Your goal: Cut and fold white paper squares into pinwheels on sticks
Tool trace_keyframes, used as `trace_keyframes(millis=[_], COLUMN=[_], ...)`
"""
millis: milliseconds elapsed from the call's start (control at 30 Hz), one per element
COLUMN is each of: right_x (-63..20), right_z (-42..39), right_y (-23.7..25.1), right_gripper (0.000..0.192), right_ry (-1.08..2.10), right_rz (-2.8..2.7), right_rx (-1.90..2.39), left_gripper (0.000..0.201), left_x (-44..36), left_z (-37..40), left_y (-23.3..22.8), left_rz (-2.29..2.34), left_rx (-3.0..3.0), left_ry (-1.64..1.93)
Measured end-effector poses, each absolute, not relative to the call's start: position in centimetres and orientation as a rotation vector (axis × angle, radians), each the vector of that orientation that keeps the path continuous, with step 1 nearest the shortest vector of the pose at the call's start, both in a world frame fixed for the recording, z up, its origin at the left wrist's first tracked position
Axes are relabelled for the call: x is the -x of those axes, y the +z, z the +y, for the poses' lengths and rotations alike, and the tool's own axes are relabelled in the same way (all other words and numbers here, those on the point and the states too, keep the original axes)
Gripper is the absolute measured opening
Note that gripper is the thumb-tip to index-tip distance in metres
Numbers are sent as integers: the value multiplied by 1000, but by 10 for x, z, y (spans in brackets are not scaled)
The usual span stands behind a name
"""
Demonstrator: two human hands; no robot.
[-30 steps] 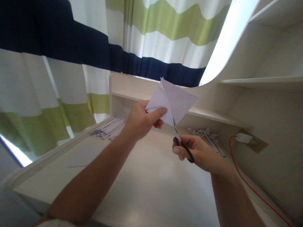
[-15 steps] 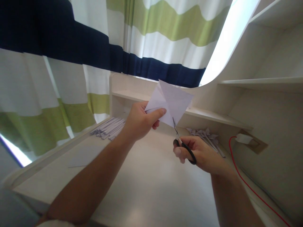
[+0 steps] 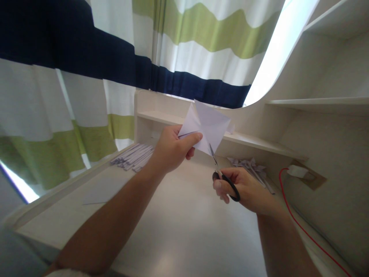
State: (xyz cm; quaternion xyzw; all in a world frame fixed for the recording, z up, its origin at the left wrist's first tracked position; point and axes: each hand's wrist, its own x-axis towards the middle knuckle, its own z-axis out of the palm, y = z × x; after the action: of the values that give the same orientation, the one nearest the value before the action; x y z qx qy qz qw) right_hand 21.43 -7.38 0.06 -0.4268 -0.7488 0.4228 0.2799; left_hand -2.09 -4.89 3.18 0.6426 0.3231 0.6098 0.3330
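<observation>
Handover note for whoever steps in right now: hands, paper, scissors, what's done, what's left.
Left hand: pinches the folded white paper up above the desk, thumb on top.
Right hand: fingers through the black-handled scissors, blades pointing up into the paper's lower edge.
Done: the cut has started from the bottom edge; a pile of paper strips lies at the back left, a heap of folded paper pieces at the back right, and a flat sheet on the left.
Left: most of the held paper is uncut.
</observation>
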Motion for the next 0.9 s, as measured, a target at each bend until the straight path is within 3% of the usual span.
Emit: trace_keyframes(millis=[900], right_x=[-215], right_z=[-73], right_y=[1], right_gripper=[42], right_ry=[1020], right_rz=[-1955], right_rx=[1243], left_gripper=[43], left_x=[22], left_z=[-46], left_y=[30], left_rz=[824], left_rx=[-1688], left_ry=[1603])
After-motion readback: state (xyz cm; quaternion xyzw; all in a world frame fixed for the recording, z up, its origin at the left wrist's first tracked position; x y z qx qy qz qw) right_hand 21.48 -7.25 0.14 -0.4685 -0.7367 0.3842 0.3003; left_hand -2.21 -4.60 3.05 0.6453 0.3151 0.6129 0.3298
